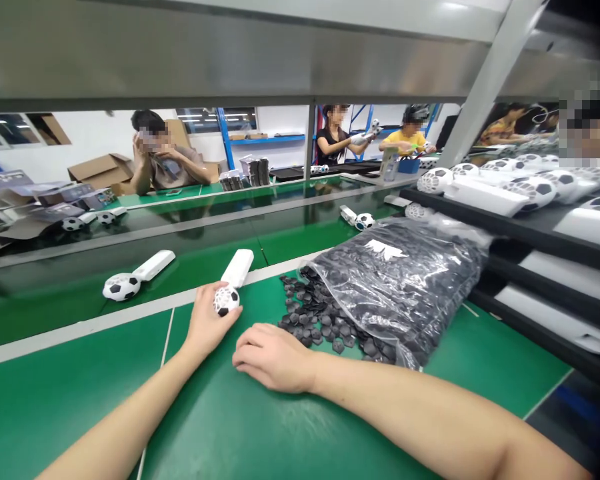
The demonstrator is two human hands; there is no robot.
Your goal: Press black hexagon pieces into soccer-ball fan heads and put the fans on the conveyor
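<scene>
My left hand (211,319) is closed around the ball-shaped head of a white plastic piece with a football pattern (229,299). Its flat white handle (239,267) points away from me, toward the belt. A few black patches show on the ball; other parts of it look white and webbed. My right hand (270,357) rests low over the green table (220,427), fingers curled inward, and whatever they may hold is hidden. Just beyond that hand lies a pile of small black pentagon pieces (325,327), spilling from a clear plastic bag (400,287).
Another football-headed piece (123,287) lies on the green belt (45,313) at left, a further one (364,221) near the bag. Black trays (530,223) of white football pieces are stacked at right. Several people sit across the line. A metal beam (230,60) spans overhead.
</scene>
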